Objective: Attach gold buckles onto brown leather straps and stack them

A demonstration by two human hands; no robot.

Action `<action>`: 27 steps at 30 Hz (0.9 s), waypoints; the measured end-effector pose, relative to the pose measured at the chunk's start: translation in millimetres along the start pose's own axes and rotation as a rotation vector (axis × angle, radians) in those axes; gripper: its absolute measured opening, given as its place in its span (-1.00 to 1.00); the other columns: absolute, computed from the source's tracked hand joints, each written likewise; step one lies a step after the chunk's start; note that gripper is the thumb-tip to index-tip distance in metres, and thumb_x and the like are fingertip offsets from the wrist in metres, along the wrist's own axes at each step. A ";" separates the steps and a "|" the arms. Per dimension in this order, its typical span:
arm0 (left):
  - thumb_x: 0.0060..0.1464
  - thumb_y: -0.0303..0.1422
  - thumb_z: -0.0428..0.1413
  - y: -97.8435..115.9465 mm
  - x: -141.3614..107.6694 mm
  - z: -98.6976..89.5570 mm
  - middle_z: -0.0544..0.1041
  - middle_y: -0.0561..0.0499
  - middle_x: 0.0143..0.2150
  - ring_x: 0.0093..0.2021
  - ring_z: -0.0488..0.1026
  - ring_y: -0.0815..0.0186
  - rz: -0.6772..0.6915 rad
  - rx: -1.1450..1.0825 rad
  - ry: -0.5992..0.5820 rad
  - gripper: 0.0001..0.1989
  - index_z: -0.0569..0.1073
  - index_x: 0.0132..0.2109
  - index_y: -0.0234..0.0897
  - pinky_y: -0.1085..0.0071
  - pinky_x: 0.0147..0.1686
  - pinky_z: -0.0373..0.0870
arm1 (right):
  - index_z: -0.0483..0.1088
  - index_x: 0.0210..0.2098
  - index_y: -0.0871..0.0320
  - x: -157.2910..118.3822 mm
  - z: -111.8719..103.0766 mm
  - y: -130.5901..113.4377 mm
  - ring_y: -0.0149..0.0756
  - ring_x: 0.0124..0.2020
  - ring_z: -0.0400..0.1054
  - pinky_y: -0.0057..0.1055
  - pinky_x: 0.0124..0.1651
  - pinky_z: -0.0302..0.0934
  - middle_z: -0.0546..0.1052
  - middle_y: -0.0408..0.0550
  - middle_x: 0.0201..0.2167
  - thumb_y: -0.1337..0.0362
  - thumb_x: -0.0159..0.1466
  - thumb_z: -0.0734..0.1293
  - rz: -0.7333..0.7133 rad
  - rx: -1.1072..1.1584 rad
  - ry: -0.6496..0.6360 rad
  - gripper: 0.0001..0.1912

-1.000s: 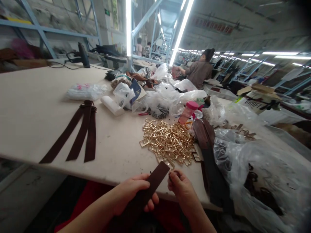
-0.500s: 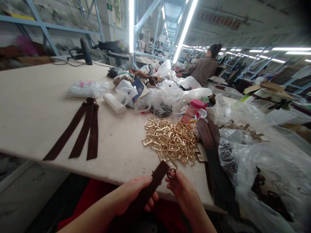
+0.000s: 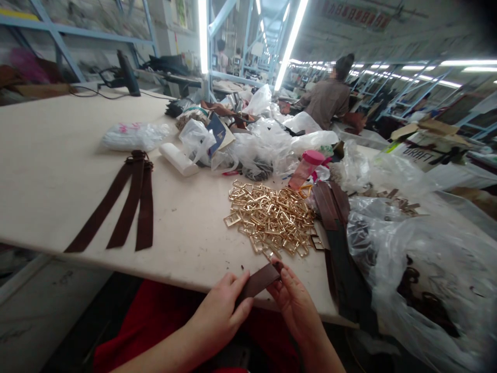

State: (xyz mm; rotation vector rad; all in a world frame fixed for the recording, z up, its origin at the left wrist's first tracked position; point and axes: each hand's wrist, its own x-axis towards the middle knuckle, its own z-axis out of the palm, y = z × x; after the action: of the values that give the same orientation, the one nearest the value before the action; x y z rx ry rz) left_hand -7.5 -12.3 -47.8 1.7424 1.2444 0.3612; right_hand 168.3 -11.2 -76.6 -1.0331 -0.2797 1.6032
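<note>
My left hand (image 3: 221, 311) grips a flat dark brown strap (image 3: 259, 281) between thumb and fingers, just past the table's front edge. At the strap's far end my right hand (image 3: 293, 298) is pinched closed. A small dark loop (image 3: 277, 264) shows in part at its fingertips, against the strap end; most of it is hidden. Just beyond the fingers lies a pile of gold metal buckles (image 3: 274, 215). To the left, several similar brown straps (image 3: 128, 207) are laid out fanned, gathered at their far ends by dark loops.
Dark leather straps (image 3: 337, 248) hang over the edge at right, beside a clear plastic bag (image 3: 419, 259). A pink-lidded bottle (image 3: 305, 170) leans behind the buckles. Plastic bags (image 3: 264, 140) heap at the back, near a white roll (image 3: 178, 159). A co-worker (image 3: 330, 98) stands beyond.
The strap has turned to a flatter angle with its smoother face up. My right hand has brought the dark loop against its end. My left thumb has shifted over the strap.
</note>
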 end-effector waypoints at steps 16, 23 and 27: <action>0.01 -0.35 0.03 -3.4 1.9 0.8 0.32 -0.17 0.04 0.03 0.26 0.14 -0.052 -0.019 0.012 -0.46 0.20 0.17 -0.30 0.27 0.08 0.15 | 0.41 -0.18 0.11 0.7 -6.6 6.2 -0.40 -0.24 0.35 -0.50 -0.25 0.30 0.48 -0.11 -0.14 0.18 0.08 0.43 0.013 -0.013 -0.036 -0.68; -0.04 -0.38 0.07 -6.6 3.1 2.6 0.32 -0.15 0.04 0.02 0.27 0.14 -0.050 -0.032 0.019 -0.44 0.22 0.15 -0.29 0.27 0.07 0.16 | 0.41 -0.18 0.13 -1.4 -10.7 6.6 -0.44 -0.28 0.33 -0.51 -0.24 0.30 0.47 -0.12 -0.16 0.22 0.09 0.42 0.004 0.005 -0.032 -0.70; -0.04 -0.38 0.08 -7.7 2.8 3.0 0.33 -0.15 0.03 0.02 0.27 0.14 -0.056 -0.035 0.010 -0.45 0.22 0.15 -0.30 0.26 0.07 0.16 | 0.41 -0.19 0.11 -1.3 -10.1 6.9 -0.43 -0.26 0.33 -0.51 -0.24 0.29 0.47 -0.12 -0.17 0.18 0.08 0.43 0.007 -0.011 -0.028 -0.69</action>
State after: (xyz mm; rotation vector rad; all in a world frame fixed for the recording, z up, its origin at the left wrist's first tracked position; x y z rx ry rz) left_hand -8.7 -11.1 -56.4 1.6750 1.2840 0.3574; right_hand 171.1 -18.0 -86.5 -1.0218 -0.3043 1.6248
